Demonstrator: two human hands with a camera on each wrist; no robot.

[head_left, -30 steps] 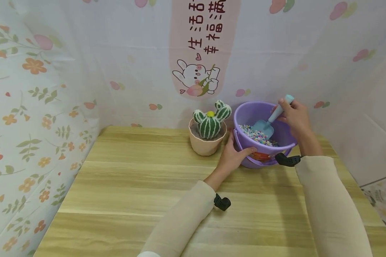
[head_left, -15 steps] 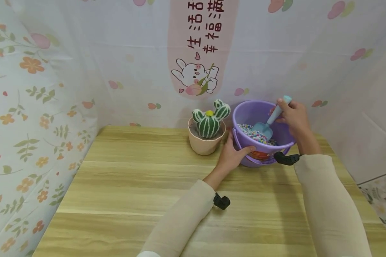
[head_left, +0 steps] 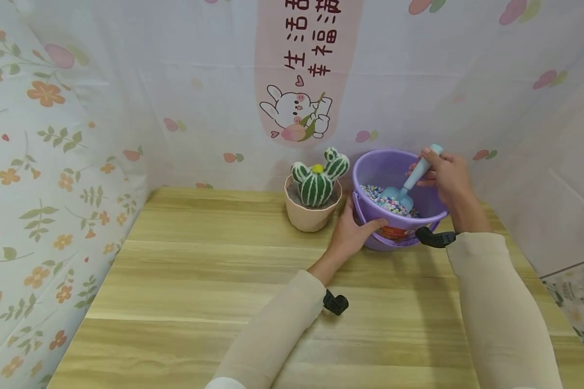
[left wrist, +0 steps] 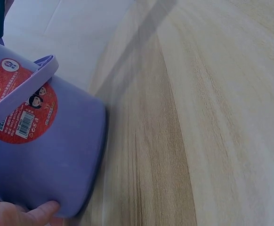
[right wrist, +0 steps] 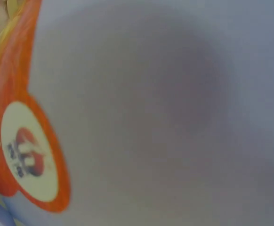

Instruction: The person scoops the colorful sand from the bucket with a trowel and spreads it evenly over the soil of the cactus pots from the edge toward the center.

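A purple bucket (head_left: 421,222) with a red label and a lowered handle stands at the table's back right, partly filled with small multicoloured beads (head_left: 389,204). My left hand (head_left: 349,233) grips its left side, thumb across the front; the other fingers are partly hidden behind the wall. In the left wrist view, some of that hand's fingers (left wrist: 43,213) lie against the bucket's purple wall. My right hand (head_left: 450,175) holds a light blue scoop (head_left: 418,172) by its handle, above the bucket's right rim. The scoop's blade rests in the beads. Only the bucket's blurred side and label fill the right wrist view.
A knitted green cactus (head_left: 316,187) in a pale pink pot (head_left: 307,216) stands just left of the bucket and my left hand. Patterned cloth (head_left: 199,108) hangs behind and to the left of the wooden table (head_left: 185,270).
The scoop has turned slightly in my right hand, and its blade now sits more edge-on in the beads. My left hand has kept its hold on the bucket.
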